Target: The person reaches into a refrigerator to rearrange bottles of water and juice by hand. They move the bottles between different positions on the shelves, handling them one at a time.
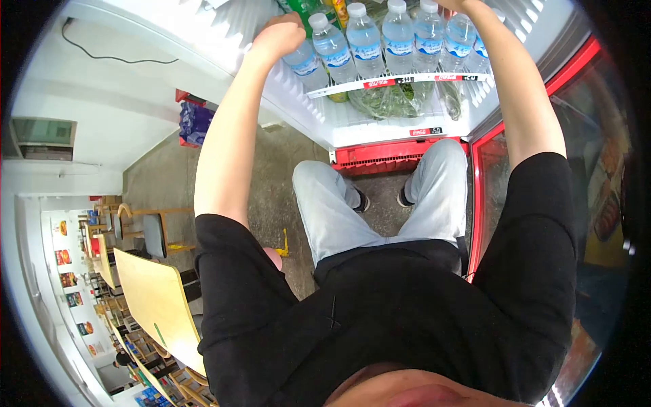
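My left hand (283,34) is closed at the left end of the fridge shelf, over the top of the leftmost water bottle (303,66), whose cap it hides. My right hand (453,4) is at the top edge of the view, mostly cut off, above a water bottle (460,42) on the right; its fingers do not show. Between my hands, several clear water bottles (365,46) with white caps and blue labels stand upright in a row. Behind them, green bottles (305,12) show in part.
Bagged green vegetables (393,100) lie beneath the bottle shelf edge (407,80). The fridge's red-framed glass door (477,203) stands open on my right. My knees face the red base grille (380,157). At left are a purple package (195,123), a wooden table (152,298) and chairs.
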### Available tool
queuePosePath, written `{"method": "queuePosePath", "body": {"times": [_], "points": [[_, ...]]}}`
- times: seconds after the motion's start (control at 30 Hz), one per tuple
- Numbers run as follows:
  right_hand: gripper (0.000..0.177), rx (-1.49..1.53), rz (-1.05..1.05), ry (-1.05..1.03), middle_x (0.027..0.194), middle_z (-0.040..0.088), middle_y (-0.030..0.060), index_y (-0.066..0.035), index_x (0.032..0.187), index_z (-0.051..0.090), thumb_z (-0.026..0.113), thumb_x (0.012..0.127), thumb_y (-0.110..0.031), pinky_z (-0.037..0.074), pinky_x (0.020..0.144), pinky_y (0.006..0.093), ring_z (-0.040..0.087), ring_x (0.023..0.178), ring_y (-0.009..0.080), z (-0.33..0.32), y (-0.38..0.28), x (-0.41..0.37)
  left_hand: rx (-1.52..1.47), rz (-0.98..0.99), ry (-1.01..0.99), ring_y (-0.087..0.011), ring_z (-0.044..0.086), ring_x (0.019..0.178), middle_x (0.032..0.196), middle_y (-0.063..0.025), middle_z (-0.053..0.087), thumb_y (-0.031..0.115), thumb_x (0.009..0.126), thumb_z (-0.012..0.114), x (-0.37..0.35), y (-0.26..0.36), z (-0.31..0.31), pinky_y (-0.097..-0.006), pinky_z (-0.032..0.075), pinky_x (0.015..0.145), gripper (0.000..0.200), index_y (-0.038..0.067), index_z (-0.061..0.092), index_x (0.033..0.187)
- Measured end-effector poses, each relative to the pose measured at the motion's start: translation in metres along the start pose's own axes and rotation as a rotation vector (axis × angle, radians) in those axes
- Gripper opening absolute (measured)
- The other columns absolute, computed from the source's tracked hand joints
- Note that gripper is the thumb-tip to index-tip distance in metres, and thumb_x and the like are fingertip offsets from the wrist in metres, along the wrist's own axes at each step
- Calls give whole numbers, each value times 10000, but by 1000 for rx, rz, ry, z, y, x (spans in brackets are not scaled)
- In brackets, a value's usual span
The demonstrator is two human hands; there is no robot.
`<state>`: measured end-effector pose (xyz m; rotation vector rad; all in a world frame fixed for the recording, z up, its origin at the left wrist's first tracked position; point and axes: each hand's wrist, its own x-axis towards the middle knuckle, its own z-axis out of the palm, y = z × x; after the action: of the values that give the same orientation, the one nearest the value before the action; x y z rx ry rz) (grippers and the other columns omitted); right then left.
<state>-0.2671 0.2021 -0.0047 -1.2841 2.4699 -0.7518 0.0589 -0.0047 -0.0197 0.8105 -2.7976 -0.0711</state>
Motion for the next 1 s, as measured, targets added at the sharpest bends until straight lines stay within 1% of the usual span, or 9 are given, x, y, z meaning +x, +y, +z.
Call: {"method": "queuePosePath", "body": {"times": [0.13, 0.23, 0.33, 0.43, 0.53, 0.63, 0.73, 0.83, 1.0], "points": [[719, -28, 5, -22, 942, 749, 253, 108, 1135, 696, 644, 910, -573, 597, 666, 430, 742, 673, 303, -1, 6, 6, 49, -17, 67, -445, 665, 1056, 1102, -241, 714, 450, 1029, 473, 21, 4, 3, -502, 515, 926, 459, 56, 690, 1115], [694, -35, 20, -33, 909, 750, 248, 105, 1084, 720, 630, 922, -564, 598, 672, 427, 745, 688, 301, 0, 4, 3, -120, -31, 31, -439, 690, 983, 1012, -217, 736, 563, 984, 557, 8, 29, -16, -480, 533, 905, 540, 64, 718, 1117], [687, -80, -22, -54, 917, 751, 245, 109, 1091, 715, 621, 933, -553, 599, 672, 423, 747, 696, 299, 0, 11, 8, -57, 102, 60, -419, 710, 916, 928, -198, 743, 600, 921, 646, 0, 36, -14, -470, 544, 888, 586, 60, 730, 1132], [688, -81, -36, -47, 936, 753, 247, 103, 1113, 712, 609, 939, -556, 601, 711, 422, 746, 697, 301, 1, 12, 9, -11, 179, 78, -410, 701, 973, 1002, -214, 738, 589, 895, 692, 1, 31, -7, -468, 535, 919, 596, 54, 726, 1154], [692, -6, -33, -30, 932, 754, 245, 94, 1110, 720, 605, 935, -566, 601, 729, 425, 748, 703, 307, 0, 3, 0, 56, 170, 47, -404, 661, 1115, 1134, -231, 720, 629, 918, 638, -2, 31, -10, -459, 511, 988, 665, 44, 702, 1227], [691, -13, -25, -35, 945, 752, 247, 92, 1107, 723, 615, 928, -567, 603, 721, 427, 751, 710, 310, -1, 1, -3, -9, 23, -79, -413, 583, 1263, 1291, -237, 669, 689, 955, 527, -4, 38, -21, -450, 469, 1064, 746, 45, 669, 1306], [708, -81, -13, -58, 990, 746, 255, 116, 1120, 706, 635, 921, -560, 604, 684, 429, 753, 708, 312, -4, -1, -1, -137, -23, -130, -417, 536, 1331, 1358, -243, 633, 726, 980, 419, 3, 26, -17, -442, 443, 1101, 813, 49, 624, 1379], [728, -44, 10, -66, 994, 745, 260, 135, 1123, 694, 642, 919, -562, 606, 681, 427, 752, 700, 312, -5, -7, -7, -173, 20, -145, -421, 519, 1355, 1387, -257, 609, 730, 986, 383, 1, 18, -8, -443, 432, 1112, 832, 66, 557, 1455], [743, 39, -16, -40, 986, 744, 264, 149, 1124, 681, 643, 921, -565, 608, 669, 427, 749, 687, 320, 2, 7, 3, -25, -32, -185, -418, 534, 1345, 1367, -288, 611, 757, 968, 379, -16, 36, -20, -445, 435, 1111, 930, 12, 447, 1520]]}}
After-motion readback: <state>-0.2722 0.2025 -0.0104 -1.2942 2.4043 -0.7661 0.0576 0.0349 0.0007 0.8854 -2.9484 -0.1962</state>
